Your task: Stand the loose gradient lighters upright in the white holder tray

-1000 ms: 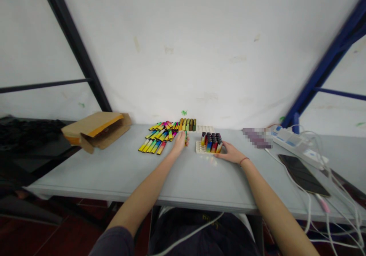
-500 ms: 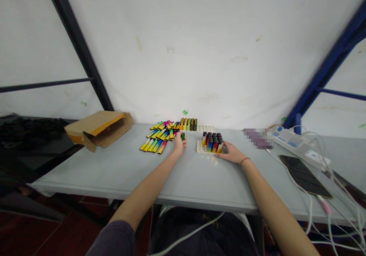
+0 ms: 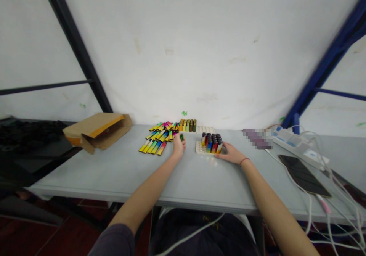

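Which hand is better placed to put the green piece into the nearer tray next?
Left, most likely: the left hand grips the green piece, and the nearer tray is unfilled on that side. The right hand is at the tray's opposite end, by the upright pieces.

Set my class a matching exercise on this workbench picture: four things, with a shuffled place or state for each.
1. Cardboard box
2. Smartphone
3. Left hand
4. Right hand

A. Lying flat beside white cables, screen dark
B. At the right side of the tray of upright lighters
C. Open end facing right
D. Closed around a green item

Pairs: 1-C, 2-A, 3-D, 4-B
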The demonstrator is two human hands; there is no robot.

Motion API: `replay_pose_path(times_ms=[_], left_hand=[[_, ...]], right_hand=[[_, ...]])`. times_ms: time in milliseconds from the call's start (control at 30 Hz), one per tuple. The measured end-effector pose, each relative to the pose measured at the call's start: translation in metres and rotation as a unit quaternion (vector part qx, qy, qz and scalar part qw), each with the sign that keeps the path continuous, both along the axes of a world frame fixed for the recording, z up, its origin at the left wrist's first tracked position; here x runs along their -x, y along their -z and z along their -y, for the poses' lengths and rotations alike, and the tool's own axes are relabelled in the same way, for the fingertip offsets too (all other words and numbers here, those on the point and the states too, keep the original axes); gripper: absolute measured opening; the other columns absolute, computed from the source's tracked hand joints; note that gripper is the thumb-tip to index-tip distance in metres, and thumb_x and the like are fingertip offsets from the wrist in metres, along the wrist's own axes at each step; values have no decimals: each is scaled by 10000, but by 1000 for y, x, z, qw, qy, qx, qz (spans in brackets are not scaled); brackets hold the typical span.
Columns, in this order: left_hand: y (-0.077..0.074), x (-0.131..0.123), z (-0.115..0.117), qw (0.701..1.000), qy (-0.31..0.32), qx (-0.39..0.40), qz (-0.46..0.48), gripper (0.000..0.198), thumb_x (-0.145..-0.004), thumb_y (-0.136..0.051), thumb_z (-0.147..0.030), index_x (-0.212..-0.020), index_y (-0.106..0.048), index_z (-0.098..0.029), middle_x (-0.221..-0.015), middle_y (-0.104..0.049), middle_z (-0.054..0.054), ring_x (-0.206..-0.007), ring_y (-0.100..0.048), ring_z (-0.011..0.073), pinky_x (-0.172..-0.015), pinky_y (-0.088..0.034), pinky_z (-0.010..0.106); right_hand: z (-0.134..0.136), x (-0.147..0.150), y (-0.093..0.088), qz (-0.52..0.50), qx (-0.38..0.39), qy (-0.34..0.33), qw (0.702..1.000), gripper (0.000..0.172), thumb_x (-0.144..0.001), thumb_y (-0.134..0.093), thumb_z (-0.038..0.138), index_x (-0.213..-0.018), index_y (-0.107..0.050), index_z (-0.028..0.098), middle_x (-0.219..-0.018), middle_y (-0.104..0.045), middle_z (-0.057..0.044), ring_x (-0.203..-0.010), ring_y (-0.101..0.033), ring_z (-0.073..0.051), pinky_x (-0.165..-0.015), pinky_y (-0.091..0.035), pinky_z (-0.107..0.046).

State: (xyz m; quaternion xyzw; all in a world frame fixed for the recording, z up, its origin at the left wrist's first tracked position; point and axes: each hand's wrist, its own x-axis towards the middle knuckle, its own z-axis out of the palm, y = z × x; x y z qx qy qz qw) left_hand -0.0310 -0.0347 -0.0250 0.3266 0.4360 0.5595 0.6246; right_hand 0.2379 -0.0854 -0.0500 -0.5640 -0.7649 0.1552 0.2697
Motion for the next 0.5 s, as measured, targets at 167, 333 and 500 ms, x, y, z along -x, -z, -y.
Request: replay_pose_path(times_ms=[167, 333, 500], left_hand=[[-4, 1, 2, 999, -10, -6, -31, 469, -858, -366, -631, -633, -376, -220, -405, -257, -95, -307, -193, 54, -345, -132, 185], [-3, 0, 1, 999, -17, 10, -43, 377, -858, -387, -508, -613, -356, -223, -397, -242, -98, -299, -167, 52, -341, -112, 182], [-3, -1, 1, 999, -35, 11, -37, 358, -855, -394, -490, -617, -365, -223, -396, -239, -94, -308, -168, 55, -343, -108, 182]], right_hand=[[-1, -1, 1, 4, -2, 3, 1000, 623, -703, -740, 545, -1171, -607, 155, -1195, -681, -169, -1095, -632, -341, -974, -501, -497], [1, 0, -1, -4, -4, -1, 1000, 609, -703, -748, 524, -1179, -605, 171, -1199, -685, -153, -1103, -632, -337, -987, -495, -502], [2, 1, -3, 3, 0, 0, 1000, 606, -713, -742, 513, -1186, -605, 159, -1213, -679, -162, -1112, -629, -344, -985, -498, -497]])
